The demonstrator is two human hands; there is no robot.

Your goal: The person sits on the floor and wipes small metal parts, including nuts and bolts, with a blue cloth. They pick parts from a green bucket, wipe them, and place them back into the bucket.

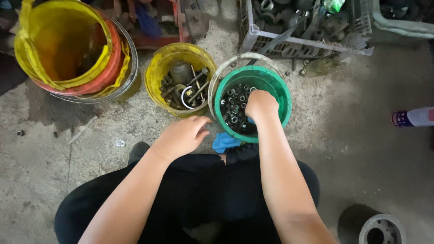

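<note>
My right hand (260,105) reaches down into a green bucket (275,86) filled with several dark metal nuts (235,106); its fingers are curled among the nuts and their tips are hidden. My left hand (183,134) hovers in front of the buckets, fingers loosely bent, and I cannot tell whether it holds something small. A yellow bucket (156,74) to the left of the green one holds bolts, a ring and other metal parts. I am crouched on the concrete floor, with my dark-trousered knees below.
A big yellow-lined tub (68,49) stands at the far left. A grey plastic crate (294,31) of metal parts sits behind the buckets. A blue cloth (224,142) lies by the green bucket. A spray can (413,117) lies at right, a metal ring part (382,228) at bottom right.
</note>
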